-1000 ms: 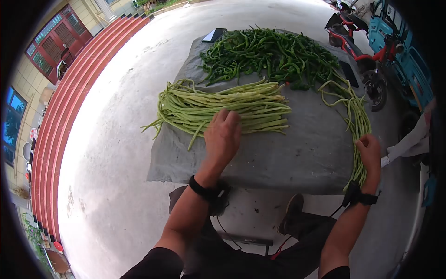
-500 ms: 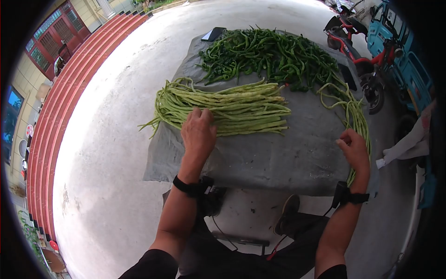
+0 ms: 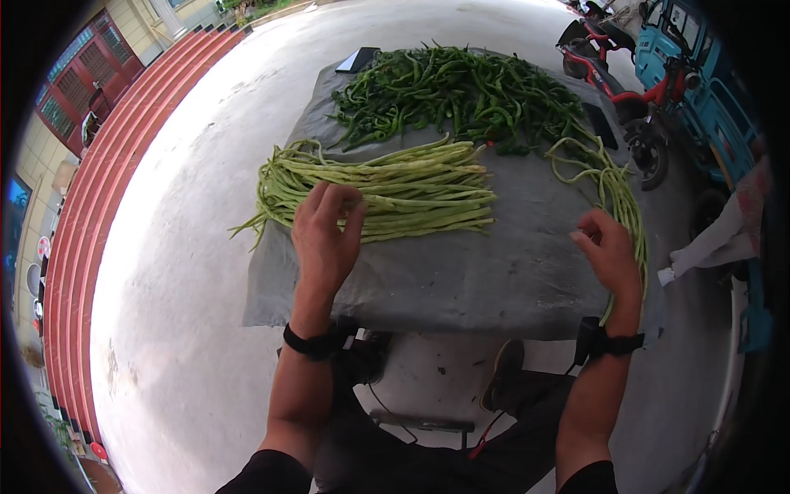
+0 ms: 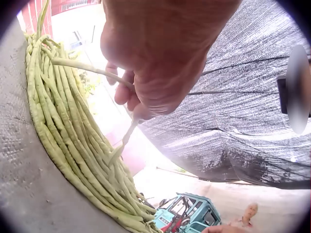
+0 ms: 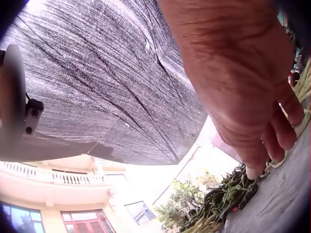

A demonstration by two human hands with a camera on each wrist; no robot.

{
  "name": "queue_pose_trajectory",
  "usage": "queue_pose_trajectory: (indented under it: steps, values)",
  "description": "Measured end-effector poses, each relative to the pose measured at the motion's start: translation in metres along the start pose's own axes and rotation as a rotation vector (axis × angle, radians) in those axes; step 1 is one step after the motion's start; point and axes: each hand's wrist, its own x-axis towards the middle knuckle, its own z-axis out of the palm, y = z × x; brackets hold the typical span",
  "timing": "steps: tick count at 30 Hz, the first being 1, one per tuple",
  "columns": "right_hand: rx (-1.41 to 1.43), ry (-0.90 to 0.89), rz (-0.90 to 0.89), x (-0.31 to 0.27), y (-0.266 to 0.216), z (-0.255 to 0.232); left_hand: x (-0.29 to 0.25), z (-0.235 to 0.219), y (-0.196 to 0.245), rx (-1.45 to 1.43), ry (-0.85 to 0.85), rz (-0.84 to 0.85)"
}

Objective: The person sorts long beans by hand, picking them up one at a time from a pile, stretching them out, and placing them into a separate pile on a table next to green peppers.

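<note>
A thick pile of long beans (image 3: 411, 185) lies sideways on the grey-covered table (image 3: 428, 284). At the pile's near left side my left hand (image 3: 323, 239) pinches one long bean (image 4: 90, 69); in the left wrist view the bean runs from the pile up into the fingers and back down. My right hand (image 3: 613, 251) hovers at the table's right side, fingers loosely bent and nothing seen between them. Just beyond it is a smaller bunch of long beans (image 3: 623, 202), partly hidden by the hand and forearm.
A broad heap of green peppers (image 3: 461, 95) covers the far part of the table. One phone (image 3: 358, 60) lies at the far left corner, and a dark flat object (image 3: 600, 125) at the right edge. A red scooter (image 3: 597, 66) and a blue vehicle (image 3: 687, 66) stand beyond the right side.
My left hand has moved left along the near side of the bean pile. My right hand has shifted left, away from the smaller bunch.
</note>
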Motion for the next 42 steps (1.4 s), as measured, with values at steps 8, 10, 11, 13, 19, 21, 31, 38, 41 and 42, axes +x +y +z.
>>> queue_pose_trajectory:
  steps: [8,10,11,13,19,21,31,38,41,42]
  values:
    - [0.203,-0.069,-0.101,0.000,-0.071,0.036,-0.001,-0.027,0.036,-0.157,0.109,0.114]
    - [0.243,-0.094,-0.250,-0.003,-0.089,0.055,-0.005,-0.029,0.038,-0.234,0.125,0.107]
    - [0.261,-0.106,-0.325,-0.004,-0.097,0.063,-0.005,-0.030,0.040,-0.254,0.128,0.138]
    - [0.278,-0.201,-0.408,-0.007,-0.114,0.076,-0.007,-0.031,0.044,-0.293,0.133,0.198]
    - [0.366,-0.261,-0.579,-0.018,-0.143,0.134,-0.014,-0.031,0.057,-0.426,0.104,0.153]
    - [0.420,-0.253,-0.570,-0.021,-0.143,0.153,-0.015,-0.030,0.056,-0.398,0.092,0.204]
    - [0.630,-0.405,-0.089,-0.006,-0.117,0.109,-0.016,-0.011,0.015,-0.693,-0.202,-0.383]
    - [0.216,-0.224,-0.167,0.002,-0.089,0.064,-0.021,0.005,0.020,-0.458,-0.452,-0.172]
    - [0.189,-0.211,-0.187,-0.001,-0.076,0.054,-0.022,0.014,0.023,-0.425,-0.478,-0.152]
    - [0.179,-0.198,-0.189,-0.001,-0.070,0.053,-0.023,0.017,0.023,-0.425,-0.495,-0.163]
